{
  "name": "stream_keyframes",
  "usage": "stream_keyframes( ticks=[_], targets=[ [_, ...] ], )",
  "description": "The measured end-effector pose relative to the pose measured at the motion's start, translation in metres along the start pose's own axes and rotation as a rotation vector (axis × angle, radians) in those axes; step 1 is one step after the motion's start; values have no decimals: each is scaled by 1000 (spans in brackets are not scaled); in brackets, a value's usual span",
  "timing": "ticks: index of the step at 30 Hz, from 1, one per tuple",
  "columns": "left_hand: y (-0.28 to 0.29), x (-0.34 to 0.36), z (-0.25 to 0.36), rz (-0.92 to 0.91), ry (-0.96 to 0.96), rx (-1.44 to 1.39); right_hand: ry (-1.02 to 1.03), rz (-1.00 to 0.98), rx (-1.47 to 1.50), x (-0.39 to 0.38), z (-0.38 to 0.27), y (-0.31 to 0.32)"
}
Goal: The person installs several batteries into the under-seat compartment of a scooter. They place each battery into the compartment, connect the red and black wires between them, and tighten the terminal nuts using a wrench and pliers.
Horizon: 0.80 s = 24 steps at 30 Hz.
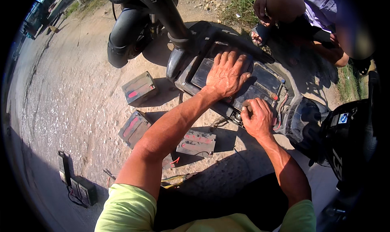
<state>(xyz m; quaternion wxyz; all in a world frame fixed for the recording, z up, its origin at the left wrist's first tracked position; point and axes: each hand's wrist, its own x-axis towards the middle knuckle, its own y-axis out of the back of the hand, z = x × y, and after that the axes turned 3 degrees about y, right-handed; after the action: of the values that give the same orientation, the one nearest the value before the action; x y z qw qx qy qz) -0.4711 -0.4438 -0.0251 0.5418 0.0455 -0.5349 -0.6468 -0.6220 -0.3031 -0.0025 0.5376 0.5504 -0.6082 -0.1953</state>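
Observation:
My left hand (228, 75) lies flat with its fingers stretched over black batteries (266, 78) packed in the open floor compartment of an electric scooter. Close by, my right hand (260, 118) is at the compartment's near side, beside a battery with a red terminal cap (275, 97). Its fingers are curled in and the thumb is bent toward them; what they hold, if anything, is hidden. Thin wires (280, 110) run along the compartment's right end, next to that hand.
Dusty loose batteries (140, 88) with reddish marks stand on the ground left of the scooter, another (196, 142) nearer me. Dark boxes with a cable (84, 190) lie lower left. The front fender (126, 39) rises beyond; the black seat (353, 138) is right. A person (321, 8) crouches at upper right.

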Motion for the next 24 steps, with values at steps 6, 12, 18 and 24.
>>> stream_keyframes(
  ticks=[6,12,18,24],
  targets=[
    [-26,-8,60,-37,92,-647,-2,-19,-124,-15,17,-13],
    [4,-20,67,-85,34,-619,-102,-56,-153,-25,31,-16],
    [22,-29,79,-27,-43,-632,-87,-36,-148,-26,24,-19],
    [29,-37,94,-50,-40,-775,-78,-51,-149,-22,21,-18]
  ],
)
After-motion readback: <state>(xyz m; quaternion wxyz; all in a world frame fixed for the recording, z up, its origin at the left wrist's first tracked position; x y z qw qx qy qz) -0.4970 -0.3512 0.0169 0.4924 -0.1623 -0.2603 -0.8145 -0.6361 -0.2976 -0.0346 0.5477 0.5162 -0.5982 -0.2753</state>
